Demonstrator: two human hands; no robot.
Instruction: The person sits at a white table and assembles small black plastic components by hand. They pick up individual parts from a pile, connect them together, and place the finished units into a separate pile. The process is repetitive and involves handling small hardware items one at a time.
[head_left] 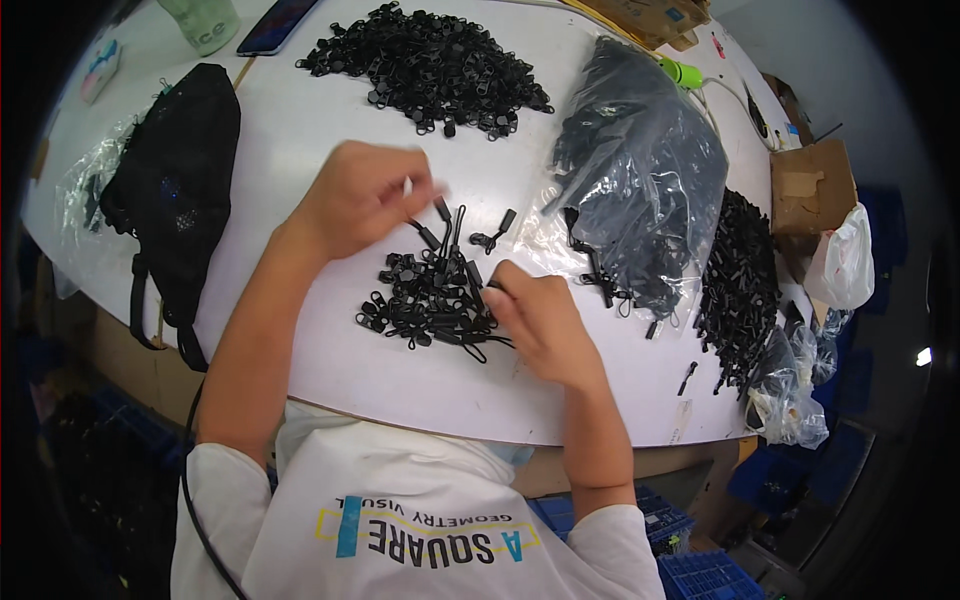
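My left hand [368,195] is raised over the table, blurred, with thumb and forefinger pinched into a ring. Black cord ends lie just below its fingertips, but what the pinch holds is not clear. To its right, my right hand [545,320] is closed, thumb pressed against forefinger on a small black cord zipper pull [493,286], mostly hidden by the fingers. Beneath and between both hands lies a heap of black zipper sliders with cord pulls [415,300], some loops sticking out. One separate slider with a pull [492,232] rests just beyond the heap.
Farther back spreads a large pile of black zipper sliders [430,65]. A clear plastic bag [640,160] of black parts lies right, beside a pile of black cord pulls [740,290]. At left are a black bag [180,170] and phone [277,25]; a cardboard box [812,190] stands far right.
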